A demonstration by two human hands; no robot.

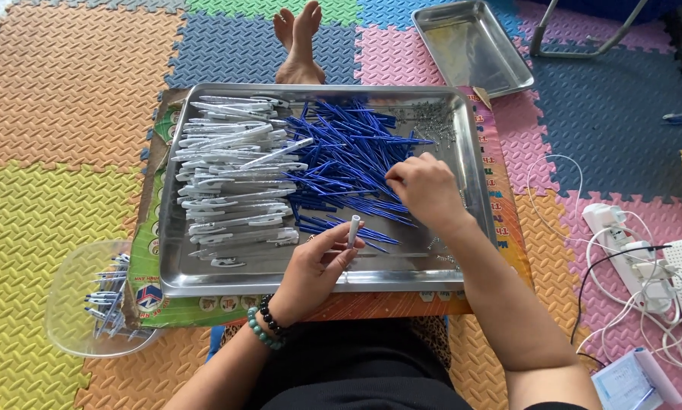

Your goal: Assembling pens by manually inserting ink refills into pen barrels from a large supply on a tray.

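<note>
Left hand: the left hand (311,266) has its fingers closed around a white pen barrel (353,231), which stands nearly upright over the front part of the tray.
Right hand: the right hand (426,188) rests palm down on the blue refills (348,163), its fingertips pinched together among them; I cannot tell whether one refill is between them.
Wrist: a bracelet of dark and green beads (265,323) sits on the left wrist.
Tray: the metal tray (402,266) lies on a printed cardboard sheet (508,228) on the person's lap.
White parts: the white pen barrels (231,182) fill the left half of the tray, just beside the blue heap.
Bowl: a clear plastic bowl (75,296) with some assembled pens stands left of the tray.
Farther: a second metal tray (470,45) lies on the coloured foam mat (52,114).
</note>
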